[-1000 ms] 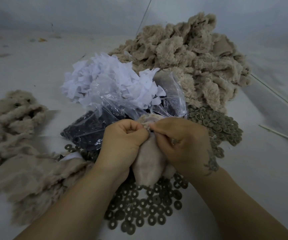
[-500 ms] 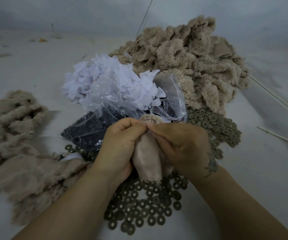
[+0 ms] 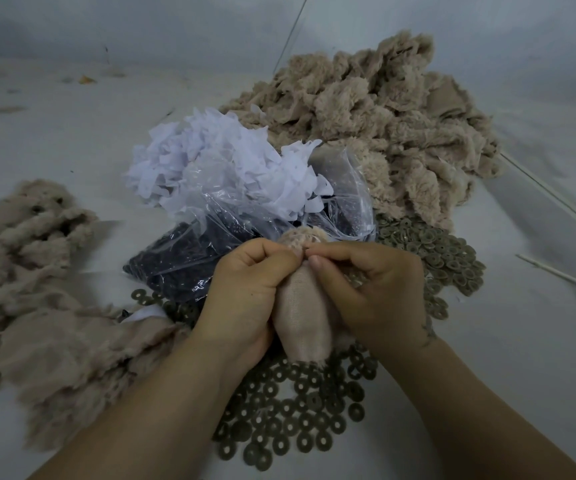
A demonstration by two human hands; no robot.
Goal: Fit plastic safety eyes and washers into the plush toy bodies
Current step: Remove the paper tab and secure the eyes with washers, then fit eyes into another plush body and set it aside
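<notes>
While both hands work at its far end, the plush body (image 3: 302, 317) is held over the table (image 3: 72, 140) in front of the person, inside out, with smooth fabric facing the camera and a rim of fuzzy pile showing at the top. Its long axis runs roughly away from the person: the far, furry end points toward the bags, and the near, cut edge points back toward the person, just above the scattered washers (image 3: 290, 424).

The left hand (image 3: 248, 299) is curled around the left side of the body, with thumb and fingertips pinching the fabric near the top. The right hand (image 3: 373, 292) grips the right side, its thumb and forefinger pinched together at the same top spot, touching the left hand's fingers. What lies between the pinching fingertips is too small to tell.

Just beyond the hands lies a clear plastic bag of black eyes (image 3: 189, 258). Behind it sits a clear bag of white scraps (image 3: 217, 164). A second spread of washers (image 3: 435, 251) lies to the right of the bags. A large pile of plush bodies (image 3: 383, 126) rests at the far right, and a smaller pile of plush bodies (image 3: 37, 289) lies at the left. Thin white sticks (image 3: 563, 282) lie on the table at the right edge.
</notes>
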